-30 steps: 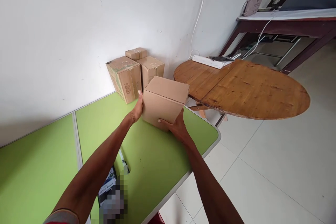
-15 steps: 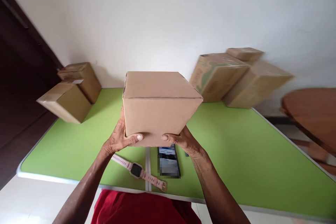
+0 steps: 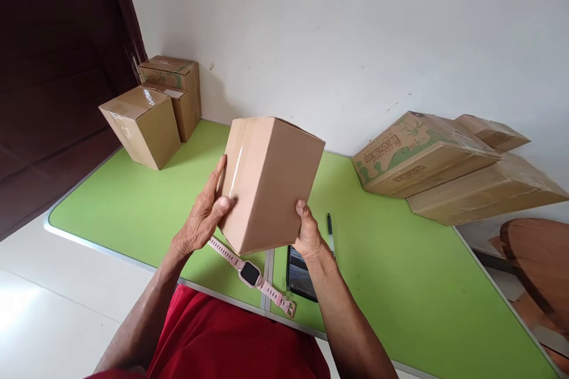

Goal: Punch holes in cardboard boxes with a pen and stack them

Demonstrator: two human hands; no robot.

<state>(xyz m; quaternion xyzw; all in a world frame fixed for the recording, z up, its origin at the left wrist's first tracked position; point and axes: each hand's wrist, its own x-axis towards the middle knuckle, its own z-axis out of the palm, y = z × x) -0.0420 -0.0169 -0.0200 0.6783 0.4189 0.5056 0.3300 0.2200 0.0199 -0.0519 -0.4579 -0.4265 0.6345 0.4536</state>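
Note:
A plain brown cardboard box (image 3: 280, 189) is held up above the table, turned so that one edge faces me. Clear tape runs along its left face. My left hand (image 3: 205, 210) grips that taped side, thumb on the front and fingers along the edge. On the lower right side, my right hand (image 3: 309, 228) holds the box with its thumb on the near face; its other fingers are hidden behind. Beneath the box lie a pink-strapped smartwatch (image 3: 249, 273), a phone (image 3: 302, 275) partly covered by my right wrist, and a pen (image 3: 329, 225).
The green folding table (image 3: 400, 284) has a seam near the watch. At the left stand taped cardboard boxes (image 3: 155, 121); more boxes, including a printed carton (image 3: 400, 157), stand at the right against the white wall (image 3: 311, 29). A round wooden stool (image 3: 537, 260) is beyond the right edge.
The box has turned from facing me squarely to cornerwise, bringing its taped side into sight. My left hand has shifted onto that side. The camera view has tilted, and the pen shows more fully.

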